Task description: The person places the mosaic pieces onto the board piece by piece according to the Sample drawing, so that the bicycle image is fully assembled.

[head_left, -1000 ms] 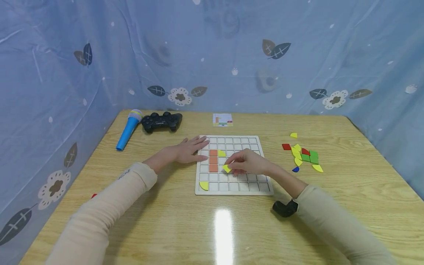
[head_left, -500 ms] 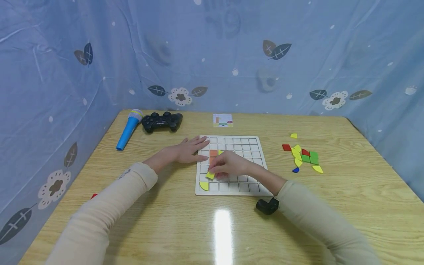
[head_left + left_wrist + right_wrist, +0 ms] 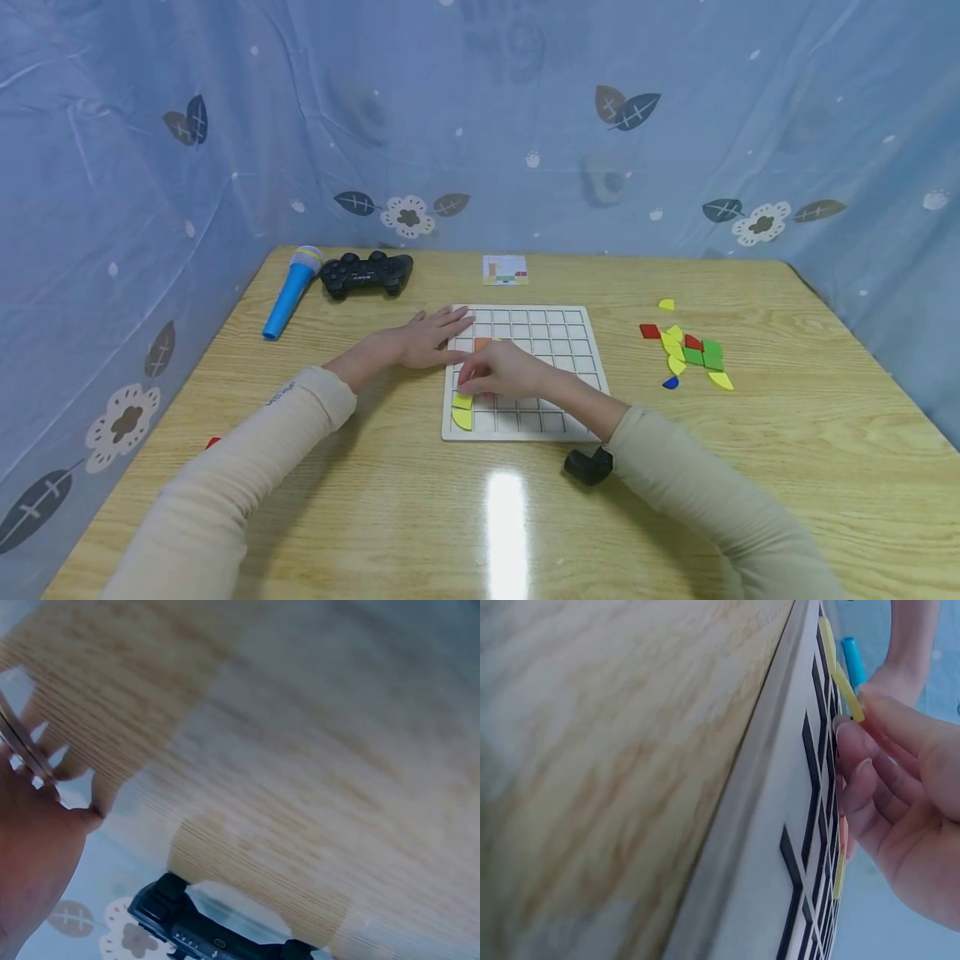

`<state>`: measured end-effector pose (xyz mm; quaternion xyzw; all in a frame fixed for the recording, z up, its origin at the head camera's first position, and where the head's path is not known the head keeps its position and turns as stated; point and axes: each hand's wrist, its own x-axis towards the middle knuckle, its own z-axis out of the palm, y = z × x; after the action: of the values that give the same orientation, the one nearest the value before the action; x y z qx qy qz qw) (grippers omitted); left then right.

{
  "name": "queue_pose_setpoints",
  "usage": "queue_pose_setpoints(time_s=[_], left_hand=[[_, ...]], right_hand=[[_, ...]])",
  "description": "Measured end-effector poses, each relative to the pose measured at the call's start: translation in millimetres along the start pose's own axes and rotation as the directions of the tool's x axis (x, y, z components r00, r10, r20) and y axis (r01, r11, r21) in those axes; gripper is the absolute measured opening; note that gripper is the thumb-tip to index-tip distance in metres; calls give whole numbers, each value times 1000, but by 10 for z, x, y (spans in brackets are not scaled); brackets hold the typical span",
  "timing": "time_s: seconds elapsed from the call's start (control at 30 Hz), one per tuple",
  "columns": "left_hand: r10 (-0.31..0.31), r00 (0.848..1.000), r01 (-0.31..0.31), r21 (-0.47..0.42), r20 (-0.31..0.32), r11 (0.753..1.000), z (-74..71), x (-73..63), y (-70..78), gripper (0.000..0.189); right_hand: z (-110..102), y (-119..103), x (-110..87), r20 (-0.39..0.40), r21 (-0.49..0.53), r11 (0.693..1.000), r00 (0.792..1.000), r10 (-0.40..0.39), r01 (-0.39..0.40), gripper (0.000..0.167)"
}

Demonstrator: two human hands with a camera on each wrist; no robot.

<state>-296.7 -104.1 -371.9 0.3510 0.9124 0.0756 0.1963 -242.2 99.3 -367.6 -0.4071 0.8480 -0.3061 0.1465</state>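
Observation:
A white grid board lies on the wooden table. My right hand pinches a yellow square tile at the board's left column, just above a yellow quarter-circle tile. In the right wrist view, that yellow square tile is tilted, its near end raised at the thumb and fingertips. My left hand rests with spread fingers on the board's left edge. An orange tile shows behind the right hand, which hides most of the tiles there.
Loose red, green, yellow and blue tiles, including a green square, lie to the right. At the back are a blue microphone, a black game controller and a small pattern card. A red piece shows beside the left sleeve.
My right hand has carried the yellow square tile leftward across the board to the left column, next to the yellow quarter-circle. My left hand has stayed in place.

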Motion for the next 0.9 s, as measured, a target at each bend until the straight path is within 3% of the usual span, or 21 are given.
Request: queue_pose_setpoints(time_s=[0.37,0.9], left_hand=[[-4,1000,4,11,1,1000,2,-1,-2,71],[5,1000,-5,12,0,1000,-9,-19,19,67]], right_hand=[[-29,-60,17,-37,36,995,995,92,-91,16],[0,-132,1,1,168,982,996,92,-91,23]])
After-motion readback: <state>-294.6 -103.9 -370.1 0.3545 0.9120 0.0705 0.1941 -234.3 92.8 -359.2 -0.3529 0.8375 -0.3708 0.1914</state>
